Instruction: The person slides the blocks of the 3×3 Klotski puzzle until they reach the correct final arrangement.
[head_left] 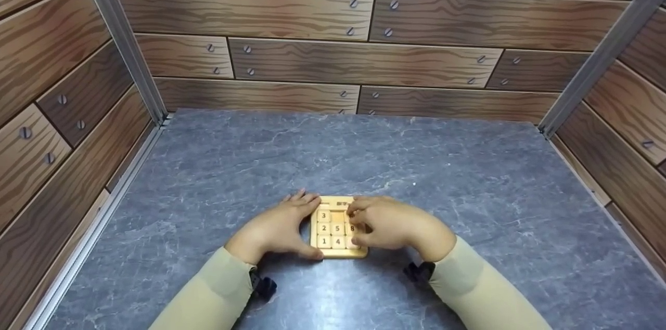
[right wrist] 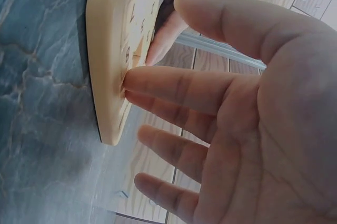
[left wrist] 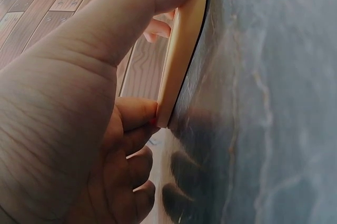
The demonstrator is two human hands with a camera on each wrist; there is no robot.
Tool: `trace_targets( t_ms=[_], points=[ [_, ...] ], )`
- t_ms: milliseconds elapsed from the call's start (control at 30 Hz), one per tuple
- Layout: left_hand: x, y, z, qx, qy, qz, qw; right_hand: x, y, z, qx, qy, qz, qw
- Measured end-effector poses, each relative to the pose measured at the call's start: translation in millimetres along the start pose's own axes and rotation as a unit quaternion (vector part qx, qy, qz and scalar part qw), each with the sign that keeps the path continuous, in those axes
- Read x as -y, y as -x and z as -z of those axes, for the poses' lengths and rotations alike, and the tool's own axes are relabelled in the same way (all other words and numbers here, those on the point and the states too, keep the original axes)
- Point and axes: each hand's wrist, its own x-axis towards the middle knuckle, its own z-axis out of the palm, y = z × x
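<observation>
A pale wooden sliding number puzzle point(head_left: 341, 253) lies flat on the table, its numbered tiles showing 3, 2, 5, 8, 1 and 4. An orange gap point(head_left: 338, 216) sits in the top row, right of the 3 tile point(head_left: 323, 215). My left hand point(head_left: 276, 227) holds the frame's left side, thumb at the near corner and index finger at the far one. In the right wrist view, my right hand's point(right wrist: 237, 113) index and middle fingertips touch the puzzle's upper right area. Its thumb stands apart from the tiles. The right-column tiles are partly hidden by this hand.
Grey marble-patterned tabletop point(head_left: 312, 158) surrounds the puzzle. Wood-print panels point(head_left: 426, 67) rise behind and at both sides, with metal corner posts point(head_left: 122, 33) at left and right. Dark wrist devices point(head_left: 264, 286) are strapped at both sleeves.
</observation>
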Motion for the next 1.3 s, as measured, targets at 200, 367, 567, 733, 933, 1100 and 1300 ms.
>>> trace_targets(
  t_ms=[200,367,567,733,933,1100,1300],
  points=[
    [0.8,-0.3,0.9,-0.002,-0.003,-0.009,1.0000,4.6,-2.8,-1.1,-0.037,0.025,0.015,0.9989],
    [0.5,0.7,2.0,-0.007,-0.005,-0.013,0.9999,8.9,-8.0,-8.1,-0.030,0.009,0.037,0.9988],
    [0.8,0.5,0.4,-0.008,-0.007,-0.020,0.9997,10.0,-11.5,-17.3,0.008,-0.007,0.045,0.9989],
    [0.0,0.6,0.9,-0.008,-0.008,-0.016,0.9998,10.1,-10.0,-15.2,0.008,-0.003,0.031,0.9995],
    [-0.4,0.3,1.3,-0.006,-0.011,-0.011,0.9999,11.6,-6.2,-9.9,0.014,0.002,0.000,0.9999],
    [-0.4,0.0,1.0,-0.001,-0.008,-0.009,0.9999,13.3,-3.8,-8.4,0.009,0.009,-0.012,0.9998],
    [0.3,0.6,1.1,0.000,-0.004,-0.016,0.9999,15.6,-2.6,-7.3,-0.005,0.038,-0.005,0.9993]
  ],
)
